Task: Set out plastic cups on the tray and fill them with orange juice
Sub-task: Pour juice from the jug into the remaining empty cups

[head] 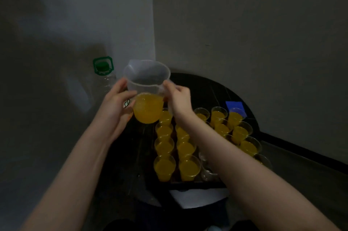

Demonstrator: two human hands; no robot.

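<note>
A translucent plastic jug, its bottom part full of orange juice, is held up above the far left corner of the dark tray. My left hand grips the jug's left side and base. My right hand grips its right side, at the handle. Several clear plastic cups stand in rows on the tray; most hold orange juice, and a few empty cups stand in a middle row, partly hidden by my right forearm.
An empty clear bottle with a green cap and handle stands to the left, by the wall corner. A blue object lies on the round dark table behind the cups. White paper sticks out under the tray's near edge.
</note>
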